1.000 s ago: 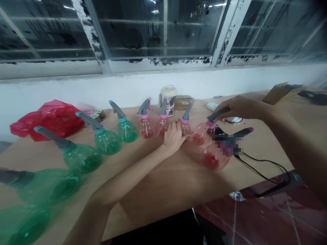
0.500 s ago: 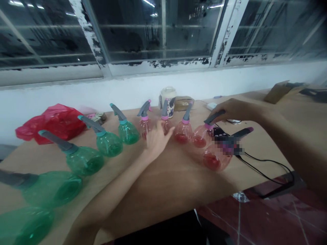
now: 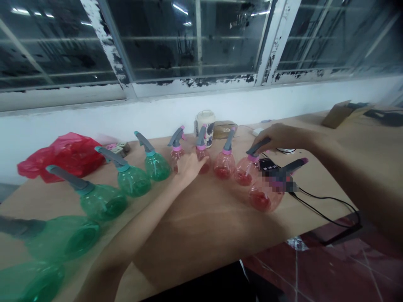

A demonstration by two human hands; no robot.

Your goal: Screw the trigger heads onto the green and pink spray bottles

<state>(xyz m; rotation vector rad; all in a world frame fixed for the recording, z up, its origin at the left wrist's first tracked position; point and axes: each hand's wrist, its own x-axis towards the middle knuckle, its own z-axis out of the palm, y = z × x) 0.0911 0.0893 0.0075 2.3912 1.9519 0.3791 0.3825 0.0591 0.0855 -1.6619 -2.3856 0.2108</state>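
A row of spray bottles lines the wooden table (image 3: 201,218): several green ones on the left, several pink ones on the right. My left hand (image 3: 188,167) lies against the base of the second pink bottle (image 3: 202,156), fingers curled around its front. My right hand (image 3: 280,137) rests on the grey trigger head of the fourth pink bottle (image 3: 244,170), fingers closed over it. The third pink bottle (image 3: 224,164) stands untouched between them. A fifth pink bottle (image 3: 263,193) sits nearer the front edge.
A red plastic bag (image 3: 59,155) lies at the back left. A white cup (image 3: 205,123) and a small brown box (image 3: 224,128) stand by the wall. A black cable (image 3: 324,209) runs off the right front edge. A cardboard box (image 3: 338,113) sits far right.
My left hand has moved left from the third pink bottle to the second one. My right hand has stayed on the fourth bottle's trigger head.
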